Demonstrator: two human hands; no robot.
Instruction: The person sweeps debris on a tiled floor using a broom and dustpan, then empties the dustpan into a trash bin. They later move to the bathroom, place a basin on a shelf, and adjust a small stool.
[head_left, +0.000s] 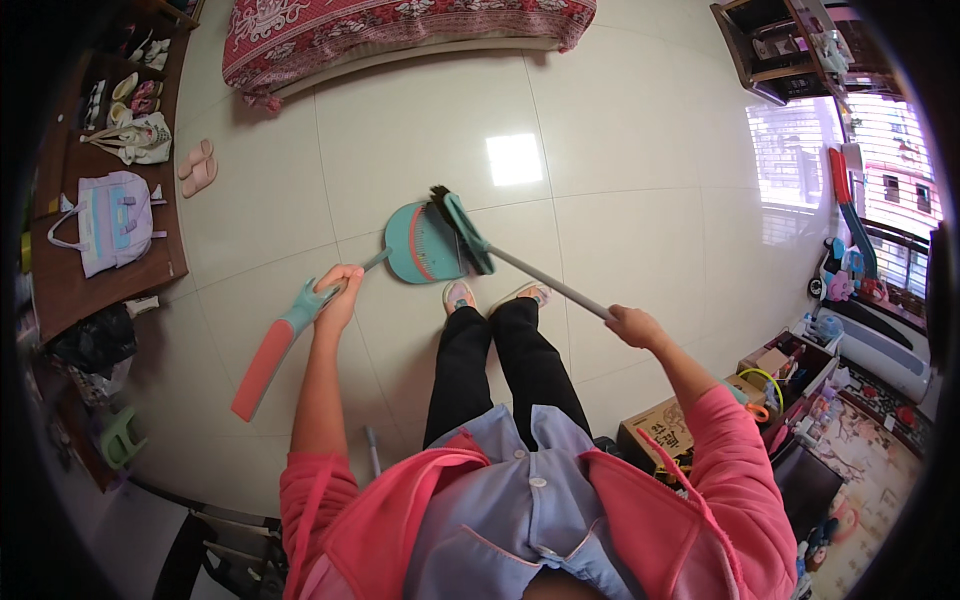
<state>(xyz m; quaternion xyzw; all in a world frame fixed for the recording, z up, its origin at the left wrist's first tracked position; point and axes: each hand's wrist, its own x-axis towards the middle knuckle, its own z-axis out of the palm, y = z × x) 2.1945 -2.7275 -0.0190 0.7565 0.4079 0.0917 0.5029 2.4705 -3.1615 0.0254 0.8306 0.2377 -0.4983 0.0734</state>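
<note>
My left hand grips the grey handle of a teal dustpan below its teal and coral upper grip. The pan lies before my feet, its coral strip and row of comb teeth facing up. In my right hand is the grey pole of a broom. The broom's teal head with dark bristles is at the pan's open front edge, overlapping it in view. Whether the bristles touch the pan I cannot tell.
Pale floor tiles surround my feet. A bed or couch with a red patterned cover stands ahead. Pink slippers lie beside a wooden shoe cabinet at left. A cardboard box and a green stool stand nearer me.
</note>
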